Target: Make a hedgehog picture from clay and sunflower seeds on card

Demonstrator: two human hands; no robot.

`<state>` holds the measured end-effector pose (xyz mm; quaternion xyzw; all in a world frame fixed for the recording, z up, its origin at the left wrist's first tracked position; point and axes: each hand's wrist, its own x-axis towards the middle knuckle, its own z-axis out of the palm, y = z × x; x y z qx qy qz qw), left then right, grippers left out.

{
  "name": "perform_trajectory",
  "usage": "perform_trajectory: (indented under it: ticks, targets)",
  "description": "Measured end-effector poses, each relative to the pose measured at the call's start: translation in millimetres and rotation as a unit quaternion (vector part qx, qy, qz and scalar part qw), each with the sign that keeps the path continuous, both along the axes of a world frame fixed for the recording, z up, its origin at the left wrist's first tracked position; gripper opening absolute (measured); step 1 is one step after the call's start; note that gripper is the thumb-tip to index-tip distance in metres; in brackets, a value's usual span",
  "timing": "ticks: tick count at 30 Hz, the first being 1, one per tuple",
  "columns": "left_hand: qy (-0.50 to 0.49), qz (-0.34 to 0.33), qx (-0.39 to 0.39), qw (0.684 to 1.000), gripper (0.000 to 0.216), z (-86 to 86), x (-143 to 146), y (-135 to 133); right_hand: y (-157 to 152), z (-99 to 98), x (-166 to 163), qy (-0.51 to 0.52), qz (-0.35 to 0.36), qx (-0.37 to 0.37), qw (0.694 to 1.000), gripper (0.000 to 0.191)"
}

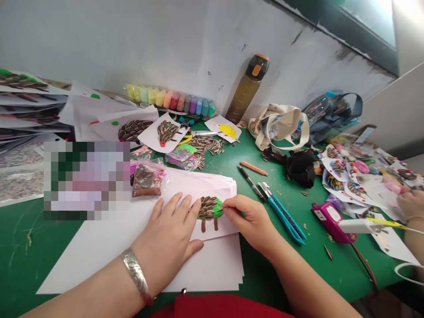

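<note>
A small clay figure (210, 208) with a green body, brown legs and a back covered in striped sunflower seeds lies on a white sheet of paper (132, 238). My left hand (168, 234) rests flat on the paper just left of the figure, fingers spread, a silver bangle on the wrist. My right hand (247, 218) is at the figure's right end, fingertips pinched together against the green clay; what they pinch is too small to make out.
A pile of loose sunflower seeds (207, 145), finished seed pictures (167, 132), a row of coloured clay tubs (172, 99), a dark bottle (247, 88), bags (281, 126), pens and blue cutters (285, 216), a bag of brown powder (146, 181). Another person's hand (410, 203) at far right.
</note>
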<state>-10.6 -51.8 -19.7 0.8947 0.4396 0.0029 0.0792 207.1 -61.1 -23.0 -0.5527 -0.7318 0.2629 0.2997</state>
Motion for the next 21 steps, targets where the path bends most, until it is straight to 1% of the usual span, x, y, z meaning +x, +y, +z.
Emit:
perform_trajectory:
  ticks: [4,10,16,21]
  targets:
    - [0.006,0.000,-0.007,1.000,0.065,1.2,0.2,0.2,2.1,-1.4,-2.1,-0.012,0.008,0.023,1.000,0.015]
    - [0.019,-0.015,-0.028,0.999,0.069,5.2,1.1,2.5,0.3,-6.0,-2.3,-0.030,0.001,0.046,0.998,0.017]
    - [0.021,-0.012,-0.017,1.000,0.068,2.3,0.8,0.8,0.0,-8.6,-1.2,-0.050,0.011,0.060,0.997,0.017]
    - [0.020,-0.012,-0.009,1.000,0.067,0.7,1.0,-0.3,0.4,-8.4,-1.3,-0.054,0.006,0.059,0.997,0.016]
